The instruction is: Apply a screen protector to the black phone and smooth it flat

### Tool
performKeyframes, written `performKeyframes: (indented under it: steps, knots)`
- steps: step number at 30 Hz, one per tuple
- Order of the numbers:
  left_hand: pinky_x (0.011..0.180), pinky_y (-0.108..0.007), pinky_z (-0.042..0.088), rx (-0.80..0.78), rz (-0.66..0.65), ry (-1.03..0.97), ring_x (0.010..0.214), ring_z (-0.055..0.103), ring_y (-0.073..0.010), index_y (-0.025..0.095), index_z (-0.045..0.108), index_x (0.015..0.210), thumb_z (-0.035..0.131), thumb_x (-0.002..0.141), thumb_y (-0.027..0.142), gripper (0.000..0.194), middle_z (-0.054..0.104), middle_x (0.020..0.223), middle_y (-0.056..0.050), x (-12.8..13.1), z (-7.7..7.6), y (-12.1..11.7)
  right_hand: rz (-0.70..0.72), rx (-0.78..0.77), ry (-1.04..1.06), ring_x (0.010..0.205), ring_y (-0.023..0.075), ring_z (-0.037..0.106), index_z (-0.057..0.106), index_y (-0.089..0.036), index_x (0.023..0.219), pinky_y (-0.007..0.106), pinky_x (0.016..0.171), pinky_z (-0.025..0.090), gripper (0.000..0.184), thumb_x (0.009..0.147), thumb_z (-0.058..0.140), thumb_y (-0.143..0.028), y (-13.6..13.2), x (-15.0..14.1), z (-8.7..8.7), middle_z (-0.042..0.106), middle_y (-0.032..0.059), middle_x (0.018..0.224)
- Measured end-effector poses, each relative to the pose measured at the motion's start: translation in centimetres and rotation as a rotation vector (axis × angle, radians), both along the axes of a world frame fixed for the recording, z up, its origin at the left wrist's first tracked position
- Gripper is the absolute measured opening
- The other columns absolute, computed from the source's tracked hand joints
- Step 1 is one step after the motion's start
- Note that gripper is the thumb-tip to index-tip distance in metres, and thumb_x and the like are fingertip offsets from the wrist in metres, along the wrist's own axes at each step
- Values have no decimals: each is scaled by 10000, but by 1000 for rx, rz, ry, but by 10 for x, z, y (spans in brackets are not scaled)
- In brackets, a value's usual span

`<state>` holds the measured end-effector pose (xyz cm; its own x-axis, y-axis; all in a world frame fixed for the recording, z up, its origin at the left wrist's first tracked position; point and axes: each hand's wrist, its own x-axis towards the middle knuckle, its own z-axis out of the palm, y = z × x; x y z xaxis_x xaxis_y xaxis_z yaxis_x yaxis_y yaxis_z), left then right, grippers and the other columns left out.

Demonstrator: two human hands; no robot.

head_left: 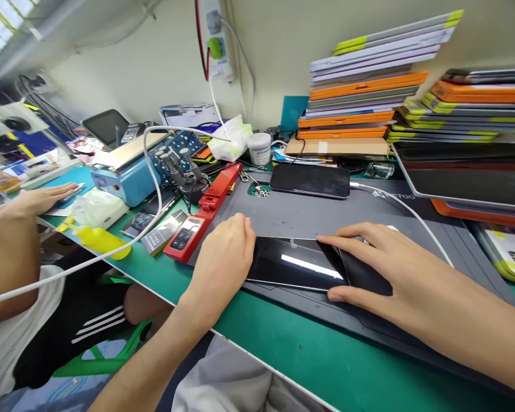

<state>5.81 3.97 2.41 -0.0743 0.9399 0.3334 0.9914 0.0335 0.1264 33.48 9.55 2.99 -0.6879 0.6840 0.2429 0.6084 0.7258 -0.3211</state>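
Observation:
A phone (294, 263) with a glossy black screen lies flat on the grey work mat (274, 214), a bright strip of light reflected in it. My left hand (228, 254) is closed at its left end, the fingers curled out of sight. From the right, my right hand (381, 257) spans the phone, thumb on the near edge and fingertips on the far edge. Below that palm shows a dark matte surface (363, 269); whether it belongs to the phone I cannot tell. Behind lies another dark phone (310, 180), with a white cable plugged into its right end.
A red tool (206, 212) with buttons lies left of the mat. A white cable (154, 212) arcs across the left side near a yellow bottle (100, 241). Stacked flat boxes (364, 86) and tablets (467, 171) stand at the right. Another person's hand (43, 197) rests far left.

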Motion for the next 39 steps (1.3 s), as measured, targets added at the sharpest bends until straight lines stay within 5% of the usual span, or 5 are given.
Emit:
performKeyframes:
  steps: [17,27,39]
  knots:
    - [684,-356,498,-12,43,119,774,682,-253,229,502,859,348,1119,181,306,621,791,-61,5,3,0,8,37,8,1035,372,766,720,-401,1372,539,804,686,584,917,626,-755,9,-3,2,738,111,1274]
    - [696,-351,490,-61,50,117,789,689,-248,210,529,871,372,1105,149,289,646,806,-60,5,5,-1,-12,-61,-50,1183,353,709,671,-377,1444,527,947,640,652,940,600,-785,2,1,5,673,104,1385]
    - [671,-361,489,-139,150,212,854,742,-284,186,579,918,357,1133,217,311,675,843,-74,13,6,5,-31,-25,-21,1070,369,742,710,-382,1392,519,813,657,637,918,601,-793,2,-2,5,714,103,1300]
